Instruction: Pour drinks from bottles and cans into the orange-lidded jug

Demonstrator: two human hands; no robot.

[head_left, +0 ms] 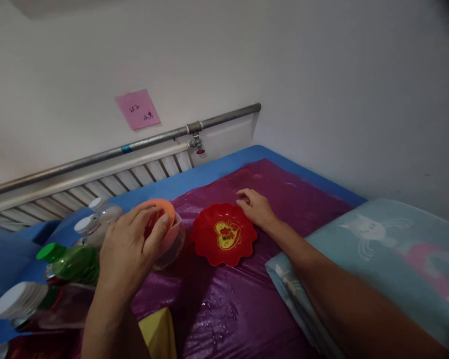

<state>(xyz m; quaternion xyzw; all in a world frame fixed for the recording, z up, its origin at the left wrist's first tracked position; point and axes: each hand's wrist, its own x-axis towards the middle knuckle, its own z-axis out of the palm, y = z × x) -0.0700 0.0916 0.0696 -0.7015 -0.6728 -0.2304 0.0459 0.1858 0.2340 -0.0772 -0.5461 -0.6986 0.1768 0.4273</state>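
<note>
My left hand [130,244] is closed round an orange bowl [168,207], thumb at the rim and fingers reaching inside. The bowl appears to sit in or over a clear container [172,252], which my hand partly hides. To the right lies a red scalloped plate [224,234] with a yellow print in its middle. At its upper right edge is my right hand [256,207], fingers loosely bent and apart with nothing in them. Whether it touches the plate's rim I cannot tell. A yellow cloth [159,334] lies below, partly behind my left forearm.
Several bottles stand at left, among them a green-capped bottle [75,262] and a white-capped bottle [56,304]. A purple plastic sheet [224,309] with water drops covers the blue surface [260,149]. A folded light-blue blanket [389,239] lies right. Behind are a radiator [134,179] and pipe [224,119].
</note>
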